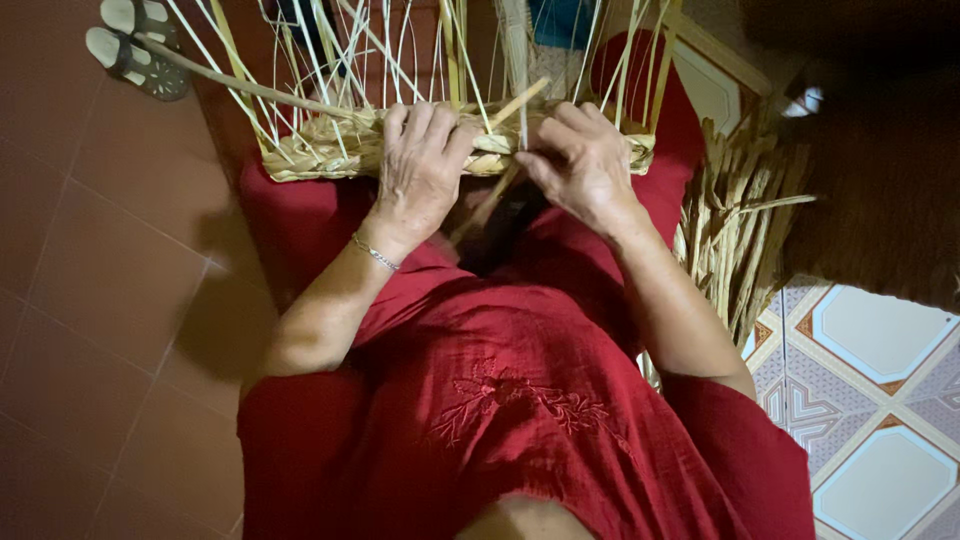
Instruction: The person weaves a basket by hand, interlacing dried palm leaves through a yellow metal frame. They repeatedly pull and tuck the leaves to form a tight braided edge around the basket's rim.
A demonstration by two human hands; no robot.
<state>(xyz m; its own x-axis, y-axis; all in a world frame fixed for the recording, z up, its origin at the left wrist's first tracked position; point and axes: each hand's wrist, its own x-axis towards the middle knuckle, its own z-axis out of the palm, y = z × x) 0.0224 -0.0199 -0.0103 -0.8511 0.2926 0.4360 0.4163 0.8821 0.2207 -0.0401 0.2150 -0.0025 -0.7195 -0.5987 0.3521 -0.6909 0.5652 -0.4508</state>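
On the lap, a half-woven straw basket (450,140) rests against red cloth; the left hand (420,165) clamps its braided rim, the right hand (585,165) pinches a strand. Sandals (135,45) lie on reddish floor tiles (90,300), loose straw (735,230) by patterned tiles (870,400).

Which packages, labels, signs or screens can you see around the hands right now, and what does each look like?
None are in view: no package, label, sign or screen.
What shows instead: a straw-coloured woven basket edge under the left hand and right hand.
A bundle of dried reed strips lies to the right.
A pair of pale sandals sits on the floor, top left.
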